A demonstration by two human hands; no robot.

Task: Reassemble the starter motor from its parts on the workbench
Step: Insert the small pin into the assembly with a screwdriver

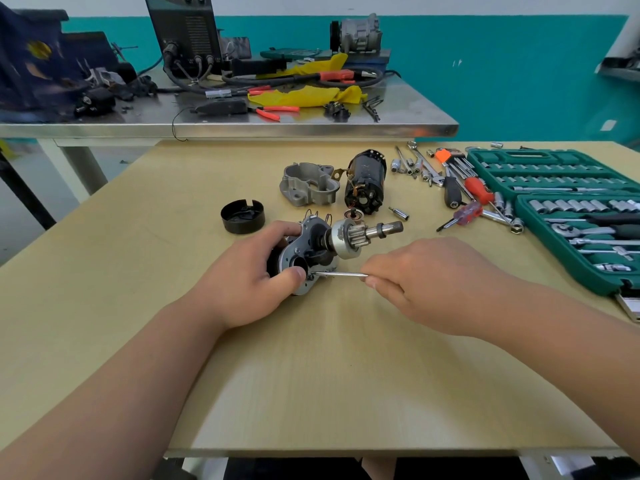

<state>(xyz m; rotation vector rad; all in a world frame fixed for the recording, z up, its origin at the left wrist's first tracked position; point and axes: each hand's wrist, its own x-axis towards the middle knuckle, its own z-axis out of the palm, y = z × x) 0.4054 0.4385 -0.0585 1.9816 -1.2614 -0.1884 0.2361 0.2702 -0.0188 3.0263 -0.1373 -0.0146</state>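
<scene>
Hands working on the starter's drive end at mid-surface

The left hand point(242, 282) grips the drive assembly point(323, 249), pinion shaft pointing right; the right hand point(426, 282) pinches a thin rod point(341, 274) whose tip meets the plate. Beyond lie a cap point(243, 216), housing point(308, 183) and armature point(365, 181) on the surface point(311, 375).

Single head-worn view, wide-angle, looking forward and steeply down over the wooden workbench point(311, 375) from the person's own standing or seated position, which cannot be told. Both forearms are entering from the bottom edge, placing the camera close above the near table edge. The lens is facing a teal wall point(519, 74) beyond a steel table point(242, 128); straight edges are bowing toward the margins. No second view is overlapping.
</scene>
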